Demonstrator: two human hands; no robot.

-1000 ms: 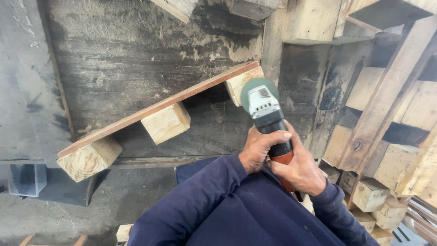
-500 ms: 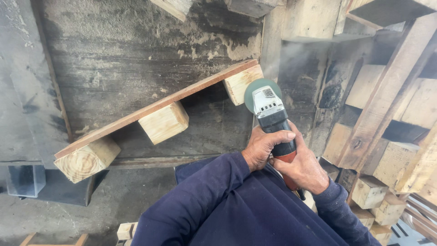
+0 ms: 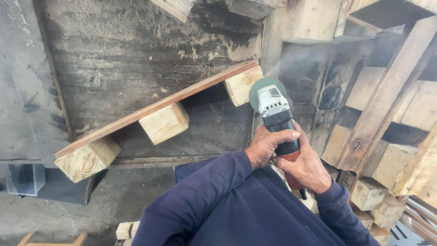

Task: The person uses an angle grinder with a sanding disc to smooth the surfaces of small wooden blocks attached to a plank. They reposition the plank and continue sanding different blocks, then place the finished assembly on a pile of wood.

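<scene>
Both hands grip an angle grinder with a grey head, black body and red rear. My left hand wraps the body near the head, and my right hand holds the red rear grip. Its green disc touches the end wooden block of a pallet piece. That piece is a long thin plank lying on its side with three square blocks attached: the middle block and a near block. Fine dust hangs in the air around the disc.
The pallet piece rests on a dusty dark metal table. Stacked pallets and wooden blocks crowd the right side. A dark metal box sits low on the left. More timber pieces lie at the top.
The grinder has shifted slightly left and closer to the end block, so the disc now meets the wood. More dust hangs in the air beside it.
</scene>
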